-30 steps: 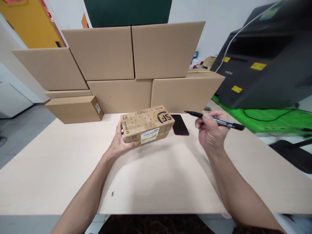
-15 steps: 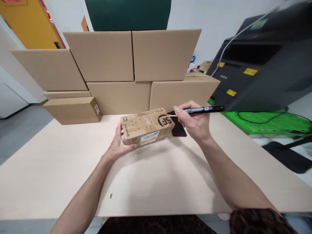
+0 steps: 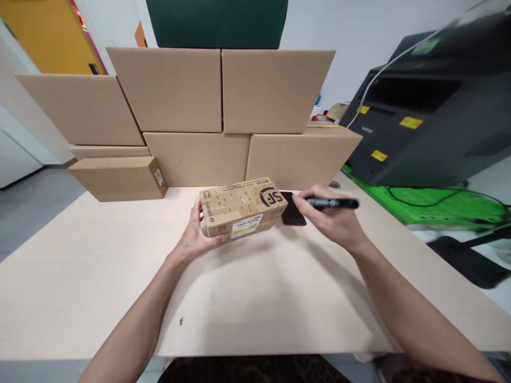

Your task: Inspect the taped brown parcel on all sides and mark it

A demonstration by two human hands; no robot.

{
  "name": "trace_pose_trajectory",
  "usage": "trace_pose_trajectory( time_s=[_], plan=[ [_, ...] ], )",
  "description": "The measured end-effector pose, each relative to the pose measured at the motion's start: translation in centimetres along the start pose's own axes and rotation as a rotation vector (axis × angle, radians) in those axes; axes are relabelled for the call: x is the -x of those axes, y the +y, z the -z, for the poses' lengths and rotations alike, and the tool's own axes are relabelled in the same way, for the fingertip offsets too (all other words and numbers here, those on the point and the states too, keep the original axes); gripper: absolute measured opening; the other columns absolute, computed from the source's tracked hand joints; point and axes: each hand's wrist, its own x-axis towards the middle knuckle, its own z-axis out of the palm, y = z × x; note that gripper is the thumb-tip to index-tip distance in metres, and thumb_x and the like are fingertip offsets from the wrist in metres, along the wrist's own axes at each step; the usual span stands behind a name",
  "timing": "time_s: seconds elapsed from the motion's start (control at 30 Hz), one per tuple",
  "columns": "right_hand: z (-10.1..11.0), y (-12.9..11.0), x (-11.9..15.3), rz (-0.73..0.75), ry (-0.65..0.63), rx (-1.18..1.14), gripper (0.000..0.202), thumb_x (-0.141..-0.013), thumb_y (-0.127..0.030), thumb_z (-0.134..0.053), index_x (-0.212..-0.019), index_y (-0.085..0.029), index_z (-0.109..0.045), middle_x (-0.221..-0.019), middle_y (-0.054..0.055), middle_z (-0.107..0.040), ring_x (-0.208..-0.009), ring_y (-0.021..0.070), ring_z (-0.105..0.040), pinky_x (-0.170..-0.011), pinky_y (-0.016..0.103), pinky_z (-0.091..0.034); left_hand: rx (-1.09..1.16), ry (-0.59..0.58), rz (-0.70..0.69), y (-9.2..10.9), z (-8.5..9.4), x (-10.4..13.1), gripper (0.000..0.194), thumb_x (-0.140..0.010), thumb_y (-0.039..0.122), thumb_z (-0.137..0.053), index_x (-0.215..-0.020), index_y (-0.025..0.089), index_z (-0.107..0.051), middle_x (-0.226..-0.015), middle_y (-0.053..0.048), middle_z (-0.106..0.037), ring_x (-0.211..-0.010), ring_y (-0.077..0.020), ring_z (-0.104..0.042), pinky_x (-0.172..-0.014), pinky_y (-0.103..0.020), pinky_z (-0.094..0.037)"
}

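My left hand (image 3: 198, 233) grips the left end of a small cardboard box (image 3: 244, 206), tilting it above the table. Black SF Express print and many short dark marks cover its top face, and a white label with a yellow line is on the side towards me. To the right of the box, my right hand (image 3: 333, 221) is closed around a black marker pen (image 3: 337, 203), whose tip is hidden by the fingers. A dark phone with a red edge (image 3: 293, 210) lies on the table between the box and my right hand.
Large cardboard boxes (image 3: 279, 93) are stacked along the table's far side, with a dark green box (image 3: 217, 24) on top. A smaller closed carton (image 3: 115, 181) stands at left. On the right are a dark Brother printer (image 3: 423, 122), a green surface (image 3: 419, 205) and a black stand (image 3: 471, 260).
My right hand with the marker has drawn back from the box, to the right and slightly towards me. The left hand keeps its hold on the box, which has barely moved.
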Motion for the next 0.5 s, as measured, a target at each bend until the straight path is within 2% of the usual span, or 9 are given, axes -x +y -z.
trace_pose_trajectory(
  time_s=[0.1, 0.17, 0.23, 0.33, 0.5],
  plan=[
    [-0.1, 2.4, 3.0, 0.114, -0.319, 0.270, 0.015, -0.099, -0.019, -0.060, -0.091, -0.025, -0.071, -0.084, 0.004, -0.073, -0.072, 0.0200, -0.066, -0.067, 0.031, -0.049, 0.013, 0.006, 0.012, 0.0, 0.0, 0.0, 0.141, -0.065, 0.051, -0.100, -0.175, 0.029, -0.015, -0.168, -0.022, -0.044, -0.156, -0.0488, -0.045, -0.127, -0.074, -0.039],
    [-0.7, 3.7, 4.8, 0.111, -0.529, 0.494, 0.029, -0.092, -0.002, -0.052, -0.092, -0.024, -0.071, -0.084, 0.006, -0.069, -0.071, 0.0203, -0.063, -0.066, 0.030, -0.044, 0.028, 0.010, 0.020, -0.1, 0.0, -0.1, 0.143, -0.064, 0.052, -0.101, -0.175, 0.028, -0.015, -0.169, -0.023, -0.043, -0.156, -0.0487, -0.046, -0.127, -0.073, -0.040],
    [-1.7, 4.4, 6.1, 0.101, -0.669, 0.625, 0.035, -0.089, 0.005, -0.050, -0.095, -0.022, -0.072, -0.090, 0.009, -0.069, -0.076, 0.0214, -0.064, -0.070, 0.031, -0.043, 0.031, 0.014, 0.030, -0.1, 0.0, -0.1, 0.142, -0.063, 0.053, -0.101, -0.175, 0.028, -0.016, -0.170, -0.023, -0.042, -0.155, -0.0483, -0.047, -0.127, -0.072, -0.041],
    [-3.0, 4.7, 7.2, 0.093, -0.783, 0.690, 0.033, -0.094, 0.003, -0.050, -0.098, -0.020, -0.074, -0.095, 0.011, -0.069, -0.080, 0.0222, -0.065, -0.074, 0.032, -0.043, 0.017, 0.026, 0.041, -0.2, 0.2, -0.2, 0.142, -0.062, 0.053, -0.101, -0.174, 0.028, -0.018, -0.168, -0.022, -0.046, -0.153, -0.0481, -0.050, -0.125, -0.073, -0.042],
    [-3.8, 5.0, 7.8, 0.076, -0.834, 0.634, 0.033, -0.095, 0.003, -0.048, -0.094, -0.017, -0.073, -0.095, 0.011, -0.069, -0.081, 0.0217, -0.065, -0.076, 0.032, -0.046, 0.030, 0.017, 0.082, -0.3, 0.3, -0.2, 0.145, -0.061, 0.055, -0.101, -0.174, 0.028, -0.016, -0.166, -0.024, -0.047, -0.152, -0.0488, -0.051, -0.124, -0.074, -0.043]
  ],
)
